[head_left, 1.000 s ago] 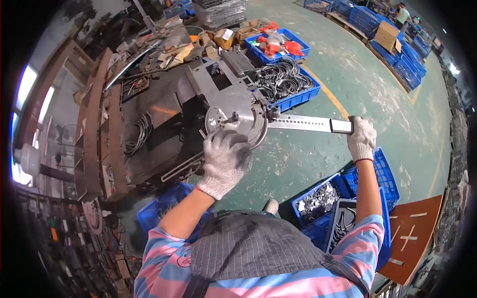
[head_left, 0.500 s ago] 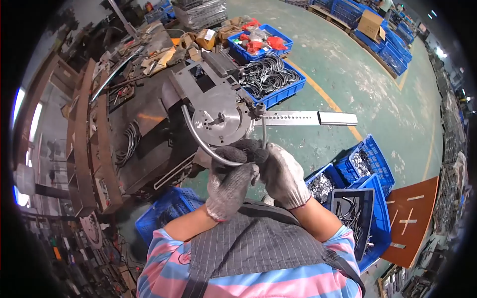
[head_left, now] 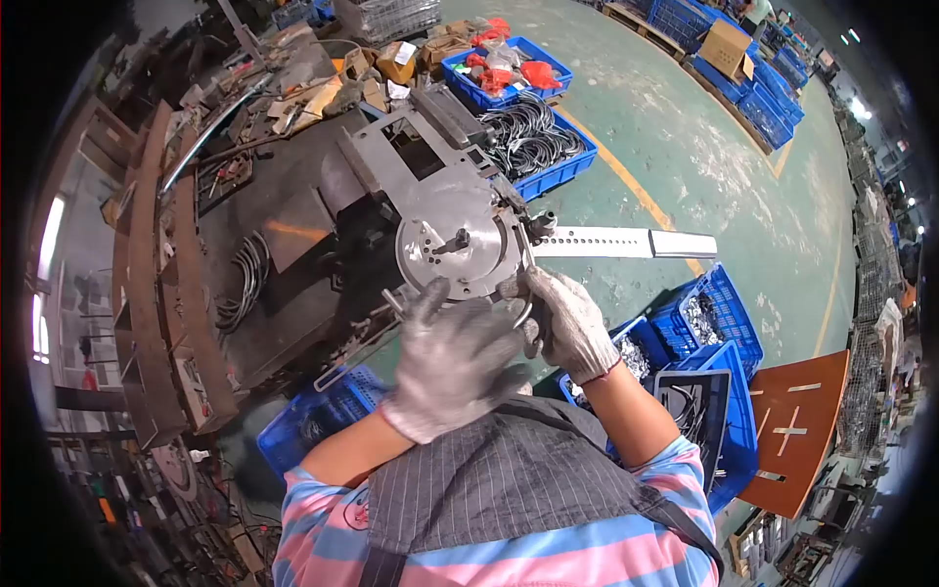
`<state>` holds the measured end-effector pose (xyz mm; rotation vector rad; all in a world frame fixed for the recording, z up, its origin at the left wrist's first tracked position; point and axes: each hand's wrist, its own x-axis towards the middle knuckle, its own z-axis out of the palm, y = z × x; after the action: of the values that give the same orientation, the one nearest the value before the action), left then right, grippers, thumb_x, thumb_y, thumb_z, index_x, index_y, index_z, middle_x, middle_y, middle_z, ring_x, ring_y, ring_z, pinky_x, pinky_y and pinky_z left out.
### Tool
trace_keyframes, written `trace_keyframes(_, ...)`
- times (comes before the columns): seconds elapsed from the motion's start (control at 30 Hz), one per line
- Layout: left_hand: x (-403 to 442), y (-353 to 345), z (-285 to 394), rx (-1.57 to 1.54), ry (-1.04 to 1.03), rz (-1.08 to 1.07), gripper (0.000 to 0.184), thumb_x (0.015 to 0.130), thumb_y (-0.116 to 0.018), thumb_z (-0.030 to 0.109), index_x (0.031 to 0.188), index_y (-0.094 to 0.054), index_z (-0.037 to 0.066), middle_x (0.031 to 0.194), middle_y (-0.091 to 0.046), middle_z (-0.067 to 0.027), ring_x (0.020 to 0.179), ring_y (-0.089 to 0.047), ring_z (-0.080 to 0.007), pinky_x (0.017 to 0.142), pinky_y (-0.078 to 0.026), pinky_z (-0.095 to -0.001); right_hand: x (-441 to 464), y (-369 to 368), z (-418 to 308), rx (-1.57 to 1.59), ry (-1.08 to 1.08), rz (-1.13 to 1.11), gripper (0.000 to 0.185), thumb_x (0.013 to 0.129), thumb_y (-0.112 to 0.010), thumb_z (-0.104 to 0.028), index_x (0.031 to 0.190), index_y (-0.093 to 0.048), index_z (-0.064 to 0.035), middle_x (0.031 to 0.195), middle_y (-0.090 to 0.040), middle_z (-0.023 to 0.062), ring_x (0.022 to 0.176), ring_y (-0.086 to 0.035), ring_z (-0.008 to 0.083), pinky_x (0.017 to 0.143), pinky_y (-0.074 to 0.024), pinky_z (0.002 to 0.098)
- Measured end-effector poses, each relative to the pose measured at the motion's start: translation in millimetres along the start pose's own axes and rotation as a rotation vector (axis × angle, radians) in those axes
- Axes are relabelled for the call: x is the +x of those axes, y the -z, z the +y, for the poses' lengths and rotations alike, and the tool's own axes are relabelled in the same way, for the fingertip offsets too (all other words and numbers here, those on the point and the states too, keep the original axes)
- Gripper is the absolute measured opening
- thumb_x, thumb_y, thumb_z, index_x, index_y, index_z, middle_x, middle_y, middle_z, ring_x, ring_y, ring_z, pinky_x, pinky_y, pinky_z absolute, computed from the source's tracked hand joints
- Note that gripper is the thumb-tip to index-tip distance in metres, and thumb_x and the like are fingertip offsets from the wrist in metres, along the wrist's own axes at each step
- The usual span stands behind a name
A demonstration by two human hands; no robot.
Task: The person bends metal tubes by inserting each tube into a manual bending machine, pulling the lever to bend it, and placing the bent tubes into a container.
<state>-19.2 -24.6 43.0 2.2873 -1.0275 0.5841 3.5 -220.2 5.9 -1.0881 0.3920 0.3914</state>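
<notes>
Gone from the left side of the round plate [head_left: 430, 235] is the long curve of the metal tube [head_left: 529, 262] that showed there half a second ago, and the left hand [head_left: 460, 360] is a blur now! Its gloved fingers look spread and loose below the plate. Right hand [head_left: 564, 325], fingers closed on the tube, one straight stretch rising beside the plate's near right edge; the rest is mostly hidden. Look at the room: the punched lever [head_left: 597, 241] juts past the worktop [head_left: 279, 191] edge over green floor [head_left: 704, 147], a wide open stretch to the right. Containers now! Behind the plate, a blue crate [head_left: 559, 174] brims with curved tubes, and just beyond it another blue crate [head_left: 468, 86] carries red and clear bags. Down by the right arm, a blue basket [head_left: 739, 318] holds small shiny pieces, with a grey tray [head_left: 720, 421] of dark curved pieces near it. Lower left, one more blue basket [head_left: 291, 430], contents hard to read.
</notes>
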Motion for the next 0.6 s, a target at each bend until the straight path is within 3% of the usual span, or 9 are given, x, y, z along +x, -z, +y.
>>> trace_keyframes(0.03,-1,-14,2,0.06,0.023,-0.074,0.028,0.073,-0.079,0.031,0.098,-0.07,0.02,0.107,-0.067,-0.0031,0.102,-0.064,-0.0239,0.108,-0.036,-0.0583,3,0,-4,0.004,0.0,0.02,0.032,0.102,-0.055,-0.029,0.1,-0.066,0.001,0.076,-0.067,0.0083,0.046,-0.056,0.0129,0.039,-0.0453,0.0258)
trace_keyframes(0.17,-9,-34,-13,0.068,0.029,-0.07,0.03,0.069,-0.082,0.026,0.096,-0.07,0.02,0.097,-0.068,0.0002,0.091,-0.064,-0.0225,0.1,-0.042,-0.0514,10,2,-11,0.027,0.015,0.02,0.032,0.102,-0.054,-0.027,0.097,-0.065,0.003,0.078,-0.068,0.0096,0.046,-0.056,0.0132,0.037,-0.0433,0.0262)
trace_keyframes(0.23,-8,-35,-11,0.061,0.095,-0.024,0.03,0.068,-0.081,0.024,0.096,-0.07,0.02,0.093,-0.067,0.0009,0.088,-0.064,-0.0234,0.099,-0.043,-0.0502,10,10,-14,-0.062,-0.02,0.004,0.036,0.103,-0.052,-0.03,0.092,-0.066,0.0017,0.074,-0.068,0.0106,0.047,-0.057,0.014,0.038,-0.0427,0.0266)
trace_keyframes(0.3,-8,-38,-16,0.063,0.156,0.028,0.03,0.067,-0.081,0.021,0.096,-0.071,0.02,0.089,-0.067,0.0017,0.086,-0.063,-0.0243,0.097,-0.044,-0.049,7,8,-23,-0.382,-0.038,-0.018,0.04,0.103,-0.05,-0.034,0.09,-0.068,-0.0015,0.071,-0.068,0.0089,0.047,-0.057,0.0145,0.039,-0.0425,0.027)
trace_keyframes(0.33,-12,-41,-19,0.092,0.162,-0.025,0.03,0.067,-0.081,0.02,0.094,-0.07,0.02,0.093,-0.066,0.0008,0.089,-0.063,-0.0258,0.098,-0.043,-0.0499,6,-1,-29,-0.641,0.007,0.098,0.039,0.102,-0.052,-0.037,0.092,-0.07,-0.0036,0.07,-0.068,0.0069,0.051,-0.059,0.0148,0.046,-0.0454,0.0289)
trace_keyframes(0.37,-14,-43,-20,0.121,0.167,-0.076,0.029,0.066,-0.08,0.019,0.093,-0.069,0.02,0.097,-0.065,-0.0001,0.093,-0.062,-0.0273,0.099,-0.042,-0.0509,12,2,-26,-0.646,0.001,0.092,0.039,0.102,-0.052,-0.037,0.092,-0.07,-0.0036,0.07,-0.068,0.0069,0.051,-0.059,0.0148,0.046,-0.0454,0.0289)
trace_keyframes(0.43,-8,-38,-17,0.14,0.194,-0.027,0.027,0.067,-0.08,0.019,0.091,-0.067,0.019,0.102,-0.064,-0.0013,0.1,-0.06,-0.029,0.101,-0.041,-0.0523,26,8,-19,-0.845,0.204,0.103,0.038,0.101,-0.053,-0.037,0.097,-0.071,-0.0041,0.072,-0.068,0.0056,0.057,-0.061,0.0139,0.055,-0.0477,0.0298)
trace_keyframes(0.47,-4,-36,-16,0.156,0.215,0.019,0.026,0.067,-0.08,0.019,0.089,-0.066,0.018,0.107,-0.062,-0.0026,0.106,-0.058,-0.0308,0.103,-0.04,-0.0536,21,4,-26,-0.812,0.139,0.096,0.038,0.101,-0.053,-0.037,0.097,-0.071,-0.0036,0.073,-0.069,0.0069,0.062,-0.063,0.0141,0.061,-0.0485,0.0307)
trace_keyframes(0.6,1,-39,-20,0.068,0.222,-0.005,0.025,0.069,-0.079,0.019,0.088,-0.063,0.016,0.114,-0.06,-0.0043,0.116,-0.054,-0.0325,0.107,-0.037,-0.056,23,6,-24,-0.779,0.167,0.088,0.038,0.101,-0.052,-0.035,0.094,-0.071,-0.003,0.071,-0.068,0.0051,0.059,-0.06,0.0125,0.057,-0.0466,0.0293)
